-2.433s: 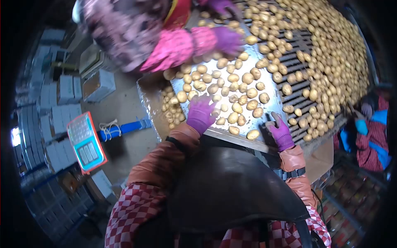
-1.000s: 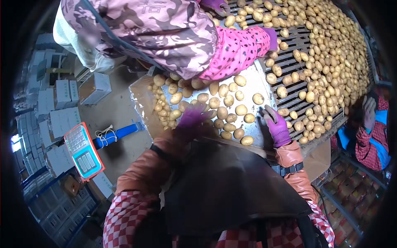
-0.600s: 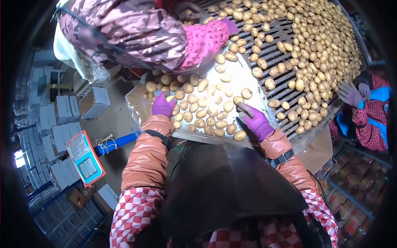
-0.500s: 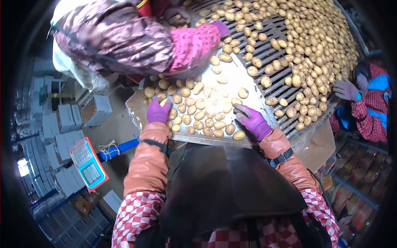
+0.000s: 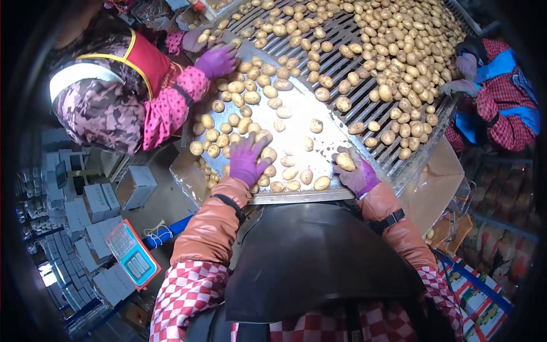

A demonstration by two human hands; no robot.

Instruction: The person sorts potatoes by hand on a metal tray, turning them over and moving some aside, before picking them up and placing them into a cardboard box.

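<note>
Both my hands wear purple gloves. My left hand lies spread over potatoes at the lower left of the shiny metal tray, its fingers apart and touching several of them. At the tray's right edge my right hand is closed on a single potato, held between thumb and fingers. Potatoes are scattered over the tray, densest on its left side and thinner under the bright glare. Others lie below the tray's left edge.
A slatted metal grate heaped with potatoes adjoins the tray. A co-worker's gloved hand is at the tray's upper left. Another person stands at right. A scale and cardboard boxes are at left.
My left hand has moved right and spread over potatoes. My right hand has closed on a potato. The co-worker at left has drawn back, uncovering the tray's upper part. The view has shifted.
</note>
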